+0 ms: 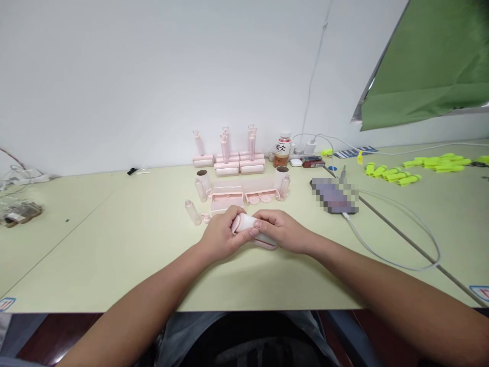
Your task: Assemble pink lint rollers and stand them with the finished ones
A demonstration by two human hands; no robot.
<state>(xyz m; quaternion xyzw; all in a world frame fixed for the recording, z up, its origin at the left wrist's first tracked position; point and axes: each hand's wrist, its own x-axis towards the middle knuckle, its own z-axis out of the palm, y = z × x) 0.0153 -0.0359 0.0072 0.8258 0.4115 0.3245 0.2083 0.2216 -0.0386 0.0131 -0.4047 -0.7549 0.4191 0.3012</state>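
Both hands meet near the front middle of the table on a white roll with a pink end cap point(246, 223), which looks like a lint roller head. My left hand point(223, 232) wraps its left end, thumb along the front. My right hand point(284, 230) closes over its right part, fingers bent across the top. A pink case part point(267, 244) shows beneath the roll; whether the two are joined I cannot tell. Just behind the hands sit an open pink case point(226, 204) and another pink case point(263, 197) holding round pink caps.
Against the wall stand several pink roller units point(227, 168) with upright handles. Nearby are paper-core rolls point(281, 172), a clear pink handle point(193, 212) and a bottle point(281, 150). At right lie a cabled phone point(334, 196) and bright yellow pieces point(393, 173).
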